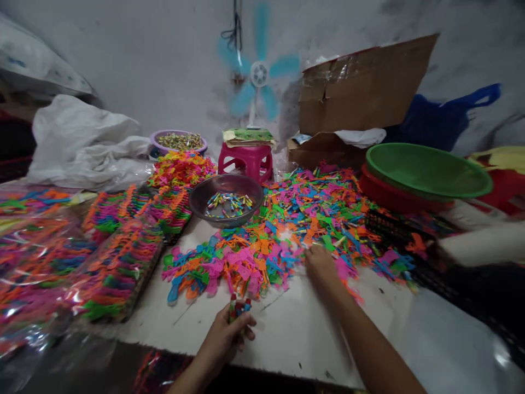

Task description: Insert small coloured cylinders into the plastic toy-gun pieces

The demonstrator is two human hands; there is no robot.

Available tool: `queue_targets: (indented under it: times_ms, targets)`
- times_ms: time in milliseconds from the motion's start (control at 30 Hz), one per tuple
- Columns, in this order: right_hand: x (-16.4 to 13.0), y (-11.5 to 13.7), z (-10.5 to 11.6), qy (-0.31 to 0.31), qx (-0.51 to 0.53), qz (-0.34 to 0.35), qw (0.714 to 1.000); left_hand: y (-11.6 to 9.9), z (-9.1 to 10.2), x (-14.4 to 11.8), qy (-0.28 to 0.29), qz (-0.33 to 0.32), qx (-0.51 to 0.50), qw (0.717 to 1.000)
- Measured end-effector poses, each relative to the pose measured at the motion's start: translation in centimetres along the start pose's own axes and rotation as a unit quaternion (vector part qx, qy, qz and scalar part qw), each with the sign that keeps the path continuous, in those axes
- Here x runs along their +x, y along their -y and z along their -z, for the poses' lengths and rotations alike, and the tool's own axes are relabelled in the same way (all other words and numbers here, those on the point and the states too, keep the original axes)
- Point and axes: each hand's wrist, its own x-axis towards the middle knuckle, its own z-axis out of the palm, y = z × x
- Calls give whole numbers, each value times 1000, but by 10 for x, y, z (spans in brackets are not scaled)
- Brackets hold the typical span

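Note:
My left hand [227,336] rests near the front edge of the white board [295,328], its fingers closed around a few small coloured tubes [239,307] that stick up from the fist. My right hand [321,264] reaches forward, palm down, into the near edge of a big heap of small plastic pieces [287,235] in pink, orange, green and blue. Its fingertips are among the pieces; whether it grips one is hidden. A metal bowl [226,200] behind the heap holds more small coloured tubes.
Stacked bundles of coloured pieces in clear wrap [118,246] fill the left. A pink stool [246,158], a purple bowl [178,141] and a spinning fan [259,74] stand at the back. A green basin [426,172] on a red one and a cardboard box [361,93] sit right.

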Motion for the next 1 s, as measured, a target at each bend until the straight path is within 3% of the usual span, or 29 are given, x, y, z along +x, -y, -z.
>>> queue_targets:
  times_ms: [167, 267, 300, 333, 433, 500, 600, 700, 1000]
  targets:
    - [5, -25, 19, -15, -1, -57, 998, -2, 4, 3, -22, -20, 2, 1000]
    - [-16, -9, 35, -43, 80, -149, 985, -3, -5, 5, -24, -15, -14, 1000]
    - [-26, 5, 42, -55, 162, -194, 966, -4, -9, 5, -24, -13, -13, 1000]
    - [-38, 22, 49, -67, 280, -242, 927, -4, -12, 5, -23, -12, -10, 1000]
    - [-75, 84, 65, 25, 554, -242, 796, -6, -19, 2, -11, -10, -3, 1000]
    - [-92, 120, 67, 42, 631, -236, 738, -7, -21, 0, 6, -15, -7, 1000]
    - [-103, 150, 64, 19, 674, -253, 694, -8, -21, -5, 23, -22, 0, 999]
    - [-102, 156, 60, 17, 678, -248, 691, -10, -20, -8, 17, -22, 6, 1000]
    - [-104, 152, 65, 8, 636, -243, 732, -3, -19, -6, 12, -44, 54, 997]
